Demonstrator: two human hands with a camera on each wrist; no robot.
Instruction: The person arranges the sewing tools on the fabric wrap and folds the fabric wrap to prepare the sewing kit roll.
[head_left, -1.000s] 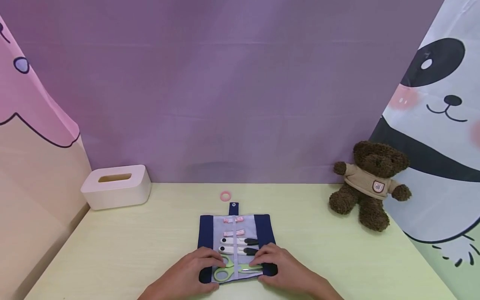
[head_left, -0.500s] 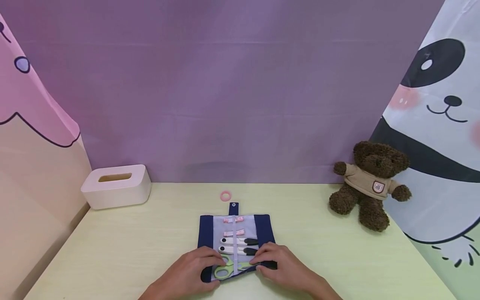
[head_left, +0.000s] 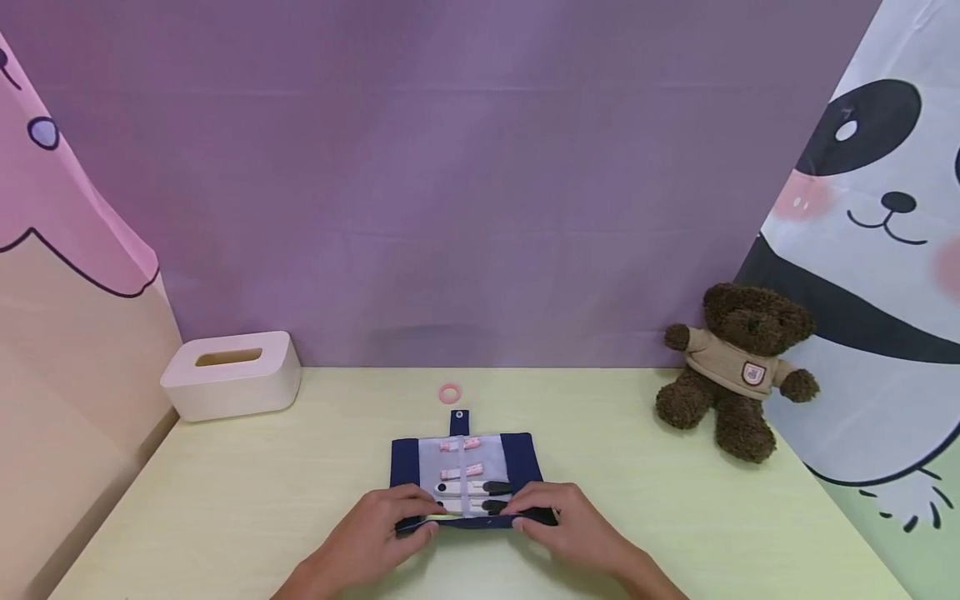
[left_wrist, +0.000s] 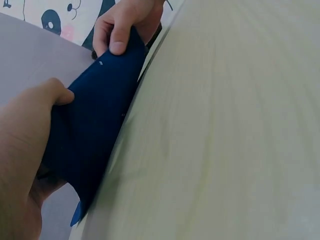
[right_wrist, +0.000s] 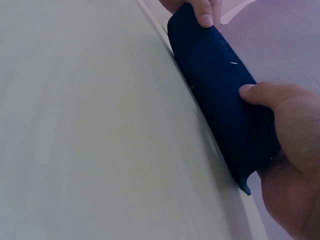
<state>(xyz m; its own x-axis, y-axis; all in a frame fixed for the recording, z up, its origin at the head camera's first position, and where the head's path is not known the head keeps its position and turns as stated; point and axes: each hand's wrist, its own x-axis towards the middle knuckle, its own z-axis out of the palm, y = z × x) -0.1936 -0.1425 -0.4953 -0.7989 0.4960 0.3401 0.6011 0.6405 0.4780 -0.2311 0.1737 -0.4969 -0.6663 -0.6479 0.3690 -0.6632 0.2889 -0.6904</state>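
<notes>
A navy fabric roll-up case [head_left: 405,460] lies spread on the table, its near edge raised and folded up. My left hand [head_left: 375,525] pinches that edge at the left, thumb outside and fingers inside. At the right, my right hand [head_left: 573,523] grips the same edge. The wrist views show the case's plain navy outer side [left_wrist: 95,110] standing up off the tabletop between both thumbs. Inside, an elastic strap [head_left: 464,475] crosses two pink-and-white small pieces and two slim white tools with black ends [head_left: 474,487]. Only a green sliver of the scissors [head_left: 442,517] shows behind the fold.
A snap tab [head_left: 459,422] extends from the case's far edge, with a pink ring [head_left: 449,393] just beyond it. A white tissue box [head_left: 232,377] stands at the back left. The brown teddy bear [head_left: 738,371] sits at the back right against the panda-print curtain.
Both hands have lifted the near edge of the case and tipped it up and away, so the green scissors, in full view before, are now mostly covered.
</notes>
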